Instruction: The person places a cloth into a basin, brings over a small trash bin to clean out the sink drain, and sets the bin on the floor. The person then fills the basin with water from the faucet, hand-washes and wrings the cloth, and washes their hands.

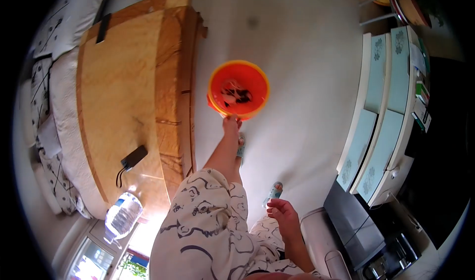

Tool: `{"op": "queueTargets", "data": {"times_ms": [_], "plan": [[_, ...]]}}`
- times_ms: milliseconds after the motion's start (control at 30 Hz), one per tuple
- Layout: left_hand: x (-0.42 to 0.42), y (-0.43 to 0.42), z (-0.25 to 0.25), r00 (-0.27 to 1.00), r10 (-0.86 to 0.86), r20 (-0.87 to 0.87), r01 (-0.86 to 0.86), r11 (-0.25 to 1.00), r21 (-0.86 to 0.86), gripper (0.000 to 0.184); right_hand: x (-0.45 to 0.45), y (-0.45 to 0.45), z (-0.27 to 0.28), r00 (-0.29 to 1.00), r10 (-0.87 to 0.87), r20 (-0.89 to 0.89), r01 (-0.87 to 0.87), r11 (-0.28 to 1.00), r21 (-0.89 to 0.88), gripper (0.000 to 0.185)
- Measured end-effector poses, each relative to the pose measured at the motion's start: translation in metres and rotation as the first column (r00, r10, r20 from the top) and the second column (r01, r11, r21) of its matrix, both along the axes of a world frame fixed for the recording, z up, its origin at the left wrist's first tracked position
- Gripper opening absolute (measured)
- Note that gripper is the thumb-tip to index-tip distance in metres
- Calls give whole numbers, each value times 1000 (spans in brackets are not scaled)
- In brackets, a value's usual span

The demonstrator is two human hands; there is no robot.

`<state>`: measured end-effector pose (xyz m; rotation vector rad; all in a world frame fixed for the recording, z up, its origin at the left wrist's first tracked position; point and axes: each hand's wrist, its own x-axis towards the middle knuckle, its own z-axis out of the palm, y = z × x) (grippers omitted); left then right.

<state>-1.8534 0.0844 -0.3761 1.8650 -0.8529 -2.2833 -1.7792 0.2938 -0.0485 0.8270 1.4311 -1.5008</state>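
1. Our left hand (231,124) grips the red bucket (255,82) by its rim, beside the wooden table (121,77).
2. Our right hand (284,215) curls; we cannot tell if it holds anything.
3. We judge this a carrying step; the next move calls for steadiness.

To your left you see a wooden worktop (118,87) carrying a dark strapped case (134,158), a large clear bottle (123,218) at its near end and a flat black object (103,28) at its far end. Your slippers (273,194) are on the pale floor (307,82).
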Motion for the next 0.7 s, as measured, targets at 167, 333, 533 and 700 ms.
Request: {"op": "queueTargets", "data": {"times_ms": [167,333,533,700], "plan": [[89,48,66,997,-42,-64,44,998,36,16,3,26,15,980,136,-144,-152,983,-107,22],[173,100,188,997,-72,14,72,997,12,16,6,69,30,836,401,-375,-483,862,-155,20],[295,183,283,989,142,29,-141,989,-45,15,35,93,54,566,656,-499,-787,610,-92,17],[409,222,330,904,426,-17,-426,903,-58,17,108,43,84,419,764,-490,-907,374,-193,19]]}}
